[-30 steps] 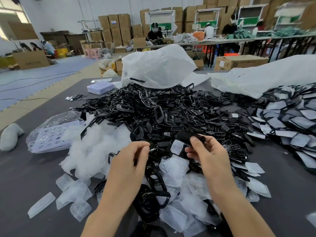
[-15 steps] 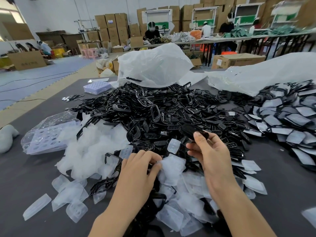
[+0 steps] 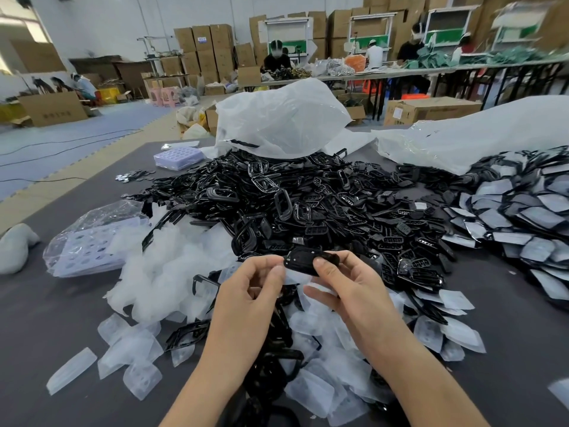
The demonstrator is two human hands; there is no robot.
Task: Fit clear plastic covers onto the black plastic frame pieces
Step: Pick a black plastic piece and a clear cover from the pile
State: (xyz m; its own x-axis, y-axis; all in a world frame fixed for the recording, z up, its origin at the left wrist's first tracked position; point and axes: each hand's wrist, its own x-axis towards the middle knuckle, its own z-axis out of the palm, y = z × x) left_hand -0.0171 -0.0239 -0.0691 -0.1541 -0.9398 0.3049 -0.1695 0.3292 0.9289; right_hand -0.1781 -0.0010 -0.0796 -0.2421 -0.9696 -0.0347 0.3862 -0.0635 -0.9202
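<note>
**Fingers pinched together at the middle of the frame, cover meeting frame piece**

Fingers point(image 3: 275, 270) of the left hand point(image 3: 252, 291) were curled, thumb and forefinger pinching a clear cover point(image 3: 294, 277) at the centre of the picture. Half a second earlier that hand had been lower, reaching down into the loose clear covers point(image 3: 160, 272). It had since risen to meet the right hand point(image 3: 348, 288). The right hand gripped the black frame piece point(image 3: 303, 260) between thumb and curled fingers, and had brought it down from a slightly higher spot against the heap of black frames point(image 3: 308, 198).

The cover showed only as a pale sliver under the frame piece. Its outline was lost against the pale covers below, and whether it already touched the frame could not be told. The right thumb hid the frame piece's right end.

The frame piece lay with its long axis left to right across the picture, nearly level, its broad face turned up towards the camera.

On the grey table point(image 3: 46, 318), a bagged tray point(image 3: 89, 241) lay at centre left. A white bag point(image 3: 277, 118) rose behind the heap at upper centre, and covered pieces point(image 3: 523, 217) were spread at the right edge, partly cut off.
</note>
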